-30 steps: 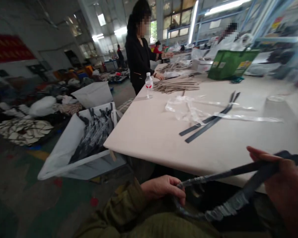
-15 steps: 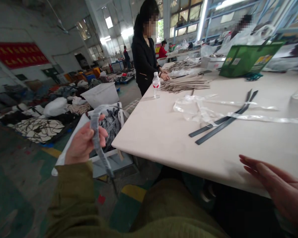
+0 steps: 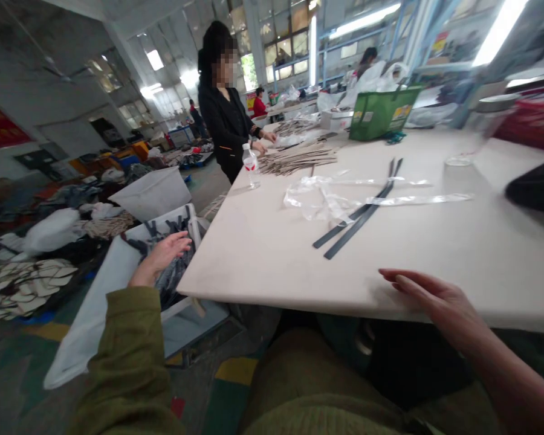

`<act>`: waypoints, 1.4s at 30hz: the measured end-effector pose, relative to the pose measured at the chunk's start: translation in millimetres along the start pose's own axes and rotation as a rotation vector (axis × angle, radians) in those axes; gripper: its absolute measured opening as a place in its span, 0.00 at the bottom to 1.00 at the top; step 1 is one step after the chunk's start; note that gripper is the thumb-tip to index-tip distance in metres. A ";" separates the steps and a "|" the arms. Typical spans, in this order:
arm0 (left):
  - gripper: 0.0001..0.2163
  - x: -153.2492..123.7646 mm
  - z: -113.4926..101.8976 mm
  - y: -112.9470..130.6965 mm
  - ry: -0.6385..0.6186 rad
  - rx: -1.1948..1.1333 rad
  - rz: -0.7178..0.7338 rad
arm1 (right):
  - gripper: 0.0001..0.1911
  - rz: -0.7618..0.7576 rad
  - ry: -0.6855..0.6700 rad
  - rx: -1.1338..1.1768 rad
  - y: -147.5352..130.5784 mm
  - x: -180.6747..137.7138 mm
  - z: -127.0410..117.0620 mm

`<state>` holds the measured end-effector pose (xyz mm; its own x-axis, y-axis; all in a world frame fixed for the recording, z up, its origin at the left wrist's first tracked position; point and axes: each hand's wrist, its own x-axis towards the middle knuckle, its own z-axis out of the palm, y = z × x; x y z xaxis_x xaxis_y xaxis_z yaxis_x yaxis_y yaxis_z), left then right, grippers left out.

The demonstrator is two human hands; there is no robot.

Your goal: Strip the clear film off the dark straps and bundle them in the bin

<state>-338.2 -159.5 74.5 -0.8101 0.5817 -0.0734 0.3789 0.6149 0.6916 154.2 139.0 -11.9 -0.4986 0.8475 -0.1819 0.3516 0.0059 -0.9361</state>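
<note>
My left hand [image 3: 170, 252] reaches over the white bin [image 3: 93, 302] beside the table, its fingers stretched out with nothing in them. Dark strips [image 3: 174, 281] lie heaped in that bin, partly hidden by the hand. By the table's front edge hovers my right hand [image 3: 428, 293], empty and with its fingers extended. Two flat dark strips [image 3: 353, 232] lie crossed on the pale tabletop [image 3: 254, 254], farther in than my right hand. Clear plastic film strips [image 3: 317, 199] lie loosely around and across them.
A water bottle [image 3: 250, 166] stands at the table's left edge near a pile of thin brown strips [image 3: 299, 160]. Behind it a co-worker in black [image 3: 226, 115] handles material. A green bag [image 3: 381, 115], clear jar [image 3: 460, 145] and black item [image 3: 537, 184] are to the right.
My left hand has let go of the grey strip it held and now stretches open over the bin. My view has swung right; my right hand stays by the table edge.
</note>
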 end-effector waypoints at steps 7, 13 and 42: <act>0.27 -17.8 128.8 101.9 -0.465 0.018 0.380 | 0.23 -0.096 -0.071 0.099 0.9 17.5 11.8; 0.18 -14.6 243.8 186.2 -0.490 0.308 0.715 | 0.17 -0.251 -0.026 -0.128 10.9 10.0 15.2; 0.11 -128.5 278.5 186.2 -0.561 -0.358 0.593 | 0.37 -0.165 -0.236 0.221 -8.0 -0.6 19.3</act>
<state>-38.9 28.5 12.6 -0.1515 0.9841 0.0922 0.4276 -0.0188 0.9038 136.3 128.1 -10.1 -0.7122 0.6991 -0.0635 0.0847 -0.0042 -0.9964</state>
